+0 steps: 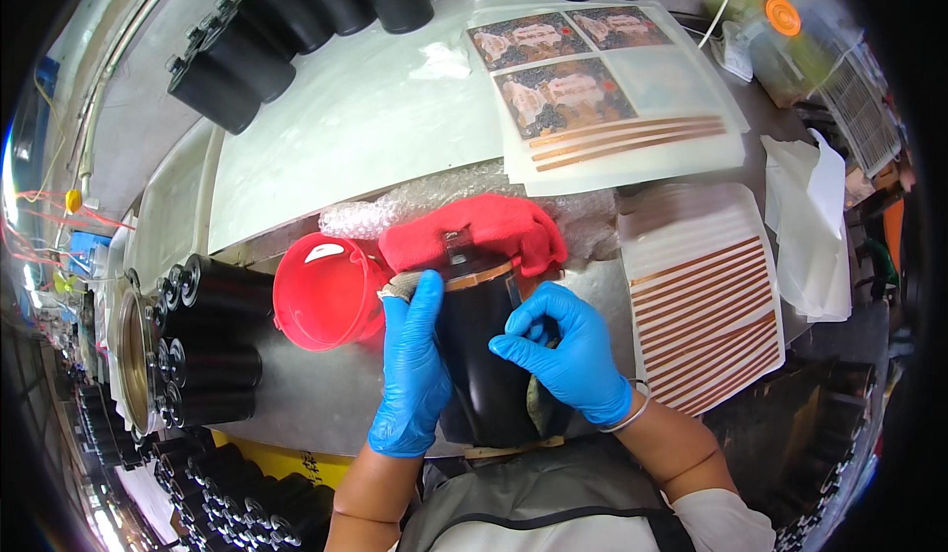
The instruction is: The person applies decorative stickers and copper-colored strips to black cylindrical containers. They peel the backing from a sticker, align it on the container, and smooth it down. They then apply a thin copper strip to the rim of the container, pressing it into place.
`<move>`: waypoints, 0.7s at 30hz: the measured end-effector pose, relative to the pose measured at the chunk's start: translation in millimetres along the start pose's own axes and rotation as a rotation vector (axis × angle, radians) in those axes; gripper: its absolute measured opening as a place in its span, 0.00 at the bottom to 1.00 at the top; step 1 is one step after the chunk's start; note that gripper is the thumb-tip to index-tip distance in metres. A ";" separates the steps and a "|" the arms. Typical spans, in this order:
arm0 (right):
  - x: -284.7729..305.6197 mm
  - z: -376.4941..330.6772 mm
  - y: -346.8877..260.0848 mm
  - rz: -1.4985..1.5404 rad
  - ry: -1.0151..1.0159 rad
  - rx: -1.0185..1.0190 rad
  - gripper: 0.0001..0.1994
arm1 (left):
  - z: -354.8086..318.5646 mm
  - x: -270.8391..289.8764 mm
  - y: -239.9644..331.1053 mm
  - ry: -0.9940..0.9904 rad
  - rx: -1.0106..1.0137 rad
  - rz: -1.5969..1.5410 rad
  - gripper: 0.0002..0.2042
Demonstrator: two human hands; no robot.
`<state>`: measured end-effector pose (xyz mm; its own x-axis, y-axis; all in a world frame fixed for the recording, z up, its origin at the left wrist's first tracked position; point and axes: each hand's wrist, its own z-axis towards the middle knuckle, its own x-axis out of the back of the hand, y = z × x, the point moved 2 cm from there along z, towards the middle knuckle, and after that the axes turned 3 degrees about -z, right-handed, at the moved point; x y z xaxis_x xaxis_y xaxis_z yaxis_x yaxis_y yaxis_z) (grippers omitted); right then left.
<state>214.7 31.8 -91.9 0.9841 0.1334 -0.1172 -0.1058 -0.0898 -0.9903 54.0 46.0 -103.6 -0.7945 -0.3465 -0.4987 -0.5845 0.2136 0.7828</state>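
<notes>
A black cylinder (479,354) stands before me, with a copper-coloured strip (482,276) around its upper part. My left hand (413,374), in a blue glove, lies along its left side. The left fingers close on a small beige cloth (399,285), thumb pointing up. At the cylinder's right side my right hand (568,350), also gloved in blue, is closed with its thumb and fingertips drawn together. What it pinches, if anything, is too small to tell. An olive-coloured piece (539,406) hangs below the right fingers. Behind the cylinder lies a red cloth (464,226).
A red bucket (318,295) stands left of the cylinder. Black cylinders (212,369) lie stacked at left; others (237,58) line the far edge. On the right rests a sheet with copper strips (701,305). Printed label sheets (568,98) and bubble wrap (415,206) lie beyond.
</notes>
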 end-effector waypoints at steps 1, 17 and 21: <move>-0.3 0.1 0.8 0.005 -0.007 0.005 0.09 | -0.3 -3.2 1.9 0.004 -0.020 0.076 0.15; -4.1 -1.8 18.9 0.047 0.065 0.110 0.08 | -10.5 -36.1 9.1 0.129 -0.398 0.848 0.27; 22.4 3.4 41.9 0.756 0.359 -0.426 0.18 | -43.0 -36.8 10.6 -0.064 -0.848 1.322 0.30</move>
<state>231.8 34.4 -136.3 0.6680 -0.4143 -0.6182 -0.7440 -0.3909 -0.5419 84.2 21.7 -60.9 -0.6670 -0.2942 0.6845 0.7448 -0.2400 0.6226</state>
